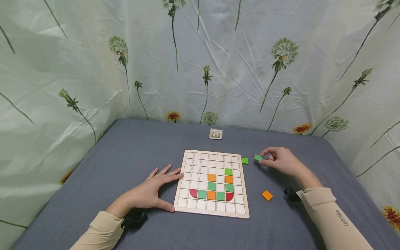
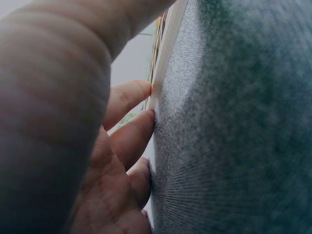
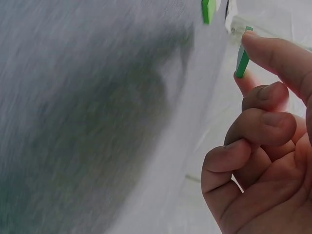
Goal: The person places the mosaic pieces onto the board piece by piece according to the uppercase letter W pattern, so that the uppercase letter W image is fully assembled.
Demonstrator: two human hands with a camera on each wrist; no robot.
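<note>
My right hand [image 1: 282, 161] pinches a green square tile [image 1: 258, 157] between thumb and index finger, above the table to the right of the board. In the right wrist view the green tile [image 3: 243, 52] is seen nearly edge-on, the other fingers curled below it. The wooden grid board [image 1: 215, 214] lies flat, bearing several green and orange squares and two red quarter-round tiles [image 1: 193, 193] in its cells. My left hand [image 1: 153, 189] rests on the table with fingers spread, its thumb and a fingertip touching the board's left edge.
A light green tile [image 1: 245, 160] lies against the board's upper right edge. An orange tile [image 1: 267, 195] lies right of the board, near the right wrist. A small patterned card [image 1: 216, 134] sits at the table's back, before a flowered curtain [image 1: 193, 86].
</note>
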